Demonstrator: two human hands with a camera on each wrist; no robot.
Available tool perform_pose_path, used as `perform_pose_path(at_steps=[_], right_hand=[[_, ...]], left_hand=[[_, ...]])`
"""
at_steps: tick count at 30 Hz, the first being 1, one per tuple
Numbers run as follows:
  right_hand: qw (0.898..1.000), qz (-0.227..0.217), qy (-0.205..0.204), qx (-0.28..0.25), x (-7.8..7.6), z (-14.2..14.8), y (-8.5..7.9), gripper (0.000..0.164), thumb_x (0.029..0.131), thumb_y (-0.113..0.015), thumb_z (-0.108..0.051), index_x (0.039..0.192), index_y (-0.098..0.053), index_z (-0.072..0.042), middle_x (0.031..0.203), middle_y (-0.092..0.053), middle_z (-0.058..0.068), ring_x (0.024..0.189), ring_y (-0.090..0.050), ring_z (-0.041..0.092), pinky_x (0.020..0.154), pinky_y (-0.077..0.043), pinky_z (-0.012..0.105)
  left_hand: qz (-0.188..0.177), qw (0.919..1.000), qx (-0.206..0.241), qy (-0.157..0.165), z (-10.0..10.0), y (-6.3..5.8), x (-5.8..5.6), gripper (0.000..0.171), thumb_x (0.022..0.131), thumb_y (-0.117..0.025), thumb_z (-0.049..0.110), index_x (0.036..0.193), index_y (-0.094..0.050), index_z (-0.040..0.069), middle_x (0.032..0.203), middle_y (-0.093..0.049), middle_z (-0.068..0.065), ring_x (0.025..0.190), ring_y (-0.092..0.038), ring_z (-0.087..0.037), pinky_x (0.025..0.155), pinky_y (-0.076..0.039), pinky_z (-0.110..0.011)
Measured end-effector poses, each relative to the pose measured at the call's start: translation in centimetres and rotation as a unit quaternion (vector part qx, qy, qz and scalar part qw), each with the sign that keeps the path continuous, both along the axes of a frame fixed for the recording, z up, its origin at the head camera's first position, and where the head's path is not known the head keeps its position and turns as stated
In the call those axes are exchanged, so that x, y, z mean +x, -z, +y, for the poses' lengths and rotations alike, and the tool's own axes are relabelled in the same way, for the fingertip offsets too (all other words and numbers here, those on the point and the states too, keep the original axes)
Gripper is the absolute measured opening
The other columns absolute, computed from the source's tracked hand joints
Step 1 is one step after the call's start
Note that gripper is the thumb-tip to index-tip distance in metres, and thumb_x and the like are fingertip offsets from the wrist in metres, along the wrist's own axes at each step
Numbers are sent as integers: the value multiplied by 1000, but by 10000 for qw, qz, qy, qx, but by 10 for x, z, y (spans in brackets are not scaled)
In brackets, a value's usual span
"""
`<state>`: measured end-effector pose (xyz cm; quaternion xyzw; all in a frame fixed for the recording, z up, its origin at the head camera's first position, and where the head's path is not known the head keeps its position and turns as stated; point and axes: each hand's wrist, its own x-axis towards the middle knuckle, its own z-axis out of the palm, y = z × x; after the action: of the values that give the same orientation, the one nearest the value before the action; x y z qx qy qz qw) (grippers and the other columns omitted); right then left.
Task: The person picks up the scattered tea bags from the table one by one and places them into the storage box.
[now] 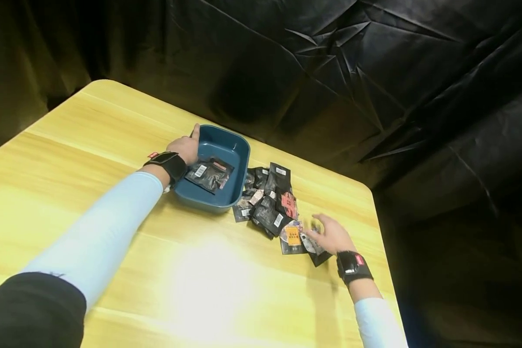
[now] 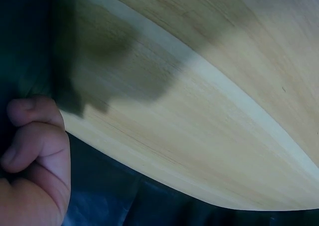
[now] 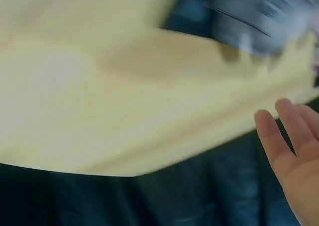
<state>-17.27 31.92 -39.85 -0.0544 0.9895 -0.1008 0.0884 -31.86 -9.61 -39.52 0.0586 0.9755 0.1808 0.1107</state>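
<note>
The left hand [image 1: 185, 147] is at the 9 o'clock side of the blue tub [image 1: 204, 205], its fingers curled and seemingly gripping the rim. The right hand [image 1: 334, 236] has a wide, loose grip with fingers apart, just over the outermost black sachet [image 1: 320, 256]; blur hides whether thumb or fingertips touch it, so a pinch cannot be confirmed.

That sachet lies on the wooden table [image 1: 148, 290] at the 4 o'clock end of the sachet pile [image 1: 267, 216], beside the orange-labelled sachet [image 1: 293, 237]. Two or more dark sachets [image 1: 210, 176] rest in the nearer part of the tub, toward 7 o'clock.

For a clean pick-up, the thumb and fingers would best close on one free edge of the outermost sachet, leaving the orange-labelled neighbour undisturbed; thin, slick packs like these probably slide or cling together. A steady left hand should keep the tub from shifting.

The outermost sachet's long axis runs roughly from 11 to 5 o'clock, with a dark end pointing toward 5. The orange-labelled one stands nearly 12 to 6, while the tub's long axis leans from 1 to 7 o'clock.
</note>
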Motion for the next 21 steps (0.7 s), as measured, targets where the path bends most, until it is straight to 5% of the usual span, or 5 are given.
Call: perform_pose_path(at_steps=[5,10,17,21], right_hand=[[9986,-403,176,308,18,9,14,82,74,-68,-59,133,-51,-4,117,-63,14,93,-59,22,83,-48,40],[9972,-367,-69,645,17,-3,15,71,79,-66,-37,136,-46,0,96,-66,12,73,-53,17,67,-44,34],[9932,278,-438,1039,14,-17,24,53,83,-55,-12,133,-47,4,106,-67,23,92,-66,35,81,-50,47],[9904,884,-389,993,6,-23,22,43,86,-56,-8,127,-51,5,102,-67,23,88,-66,37,77,-52,47]], left_hand=[[-44,10000,-33,-55,-12,-2,-1,83,89,-46,5,148,12,1,89,-63,-27,77,-61,-35,64,-47,-43],[-109,9998,-77,-156,-22,-2,-1,82,90,-44,4,148,14,2,76,-60,-21,66,-56,-30,58,-42,-38],[-155,9995,-70,-260,-27,2,1,83,90,-45,6,147,15,1,98,-61,-31,82,-60,-36,68,-48,-45],[-132,9995,-62,-267,-29,1,2,84,89,-46,5,147,15,2,97,-61,-31,83,-61,-38,69,-48,-46]])
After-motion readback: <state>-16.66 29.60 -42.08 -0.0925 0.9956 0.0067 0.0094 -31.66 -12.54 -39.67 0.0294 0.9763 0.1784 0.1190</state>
